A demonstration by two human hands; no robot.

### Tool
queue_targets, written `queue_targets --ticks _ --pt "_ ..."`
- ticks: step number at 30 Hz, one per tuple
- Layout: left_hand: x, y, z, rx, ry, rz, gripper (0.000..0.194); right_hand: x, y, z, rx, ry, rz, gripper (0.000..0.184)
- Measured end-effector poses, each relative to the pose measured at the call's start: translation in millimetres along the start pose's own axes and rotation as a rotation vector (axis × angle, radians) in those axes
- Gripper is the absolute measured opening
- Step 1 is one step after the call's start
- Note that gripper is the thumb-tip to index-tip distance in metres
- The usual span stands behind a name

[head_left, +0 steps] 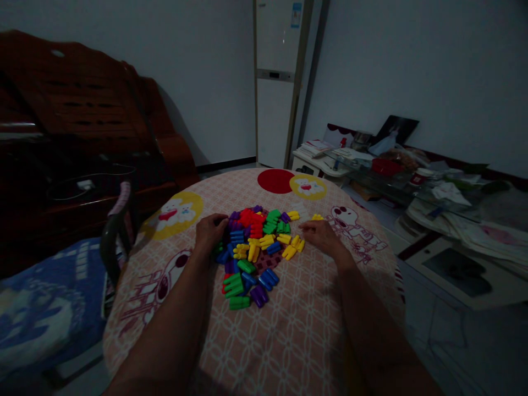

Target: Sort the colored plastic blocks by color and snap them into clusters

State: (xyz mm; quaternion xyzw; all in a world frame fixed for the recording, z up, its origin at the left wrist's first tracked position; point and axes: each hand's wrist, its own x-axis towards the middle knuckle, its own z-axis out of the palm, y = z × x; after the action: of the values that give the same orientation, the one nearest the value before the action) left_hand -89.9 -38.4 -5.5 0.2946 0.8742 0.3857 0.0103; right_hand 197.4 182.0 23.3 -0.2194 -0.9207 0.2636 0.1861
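Observation:
A heap of small plastic toy blocks with finger-like prongs lies on the round table. Red blocks (252,220) and green blocks (273,221) sit toward the back, and yellow blocks (253,250) across the middle. Blue blocks (268,279), a purple block (259,296) and a green block (234,286) lie nearer me. My left hand (210,235) is at the heap's left edge, fingers curled beside purple blocks; what its fingertips hold, if anything, is hidden. Right of the heap, my right hand (322,237) hovers low with fingers loosely bent and apart, no block visible in it. A yellow block (317,217) lies just behind it.
A patterned tablecloth (264,346) covers the table. At left stand a chair (111,242) with a blue cloth (49,302) and a wooden sofa (94,110). Cluttered glass shelving (371,170) is at right; a tall white cabinet-like appliance (275,110) stands behind.

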Motion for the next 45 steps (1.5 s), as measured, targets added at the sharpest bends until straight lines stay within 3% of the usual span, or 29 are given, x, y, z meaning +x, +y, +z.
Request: queue_targets --ticks 2,4,8,10,12,14,17,19,23,34,40,45 --pt "0 1 -0.7 -0.001 -0.002 0.002 0.039 -2 -4 0 0.030 -0.139 -0.032 0.023" --pt "0 0 -0.9 -0.004 -0.007 0.001 0.040 -3 -5 1 0.028 -0.198 -0.054 0.020" --pt "2 -2 -0.1 0.003 -0.011 0.007 0.038 -4 -4 5 0.109 -0.188 -0.038 0.016" --pt "2 -2 0.6 0.010 -0.009 0.016 0.038 -2 -3 5 0.227 -0.177 0.037 0.014" --pt "2 -2 1.0 0.010 -0.010 0.011 0.039 -1 0 5 0.350 -0.123 0.151 0.012" --pt "2 -2 1.1 0.012 -0.011 0.001 0.039 1 7 5 0.352 0.033 0.227 0.011" --pt "2 0 0.6 0.015 -0.010 0.009 0.039 3 20 5 0.068 0.322 0.217 0.011" --pt "1 0 0.4 0.020 -0.010 0.015 0.039 3 28 7 -0.144 0.406 0.208 0.013" --pt "2 -1 0.6 0.029 -0.013 0.018 0.039 3 37 14 -0.317 0.412 0.211 0.018" --pt "1 -2 0.6 0.022 -0.015 0.019 0.038 3 43 15 -0.293 0.479 0.179 0.020" --pt "0 -1 0.0 0.031 -0.010 0.015 0.038 2 36 11 -0.373 0.496 0.178 0.019" --pt "1 0 0.5 0.039 -0.013 0.006 0.038 3 15 16 -0.337 0.489 0.114 0.023"
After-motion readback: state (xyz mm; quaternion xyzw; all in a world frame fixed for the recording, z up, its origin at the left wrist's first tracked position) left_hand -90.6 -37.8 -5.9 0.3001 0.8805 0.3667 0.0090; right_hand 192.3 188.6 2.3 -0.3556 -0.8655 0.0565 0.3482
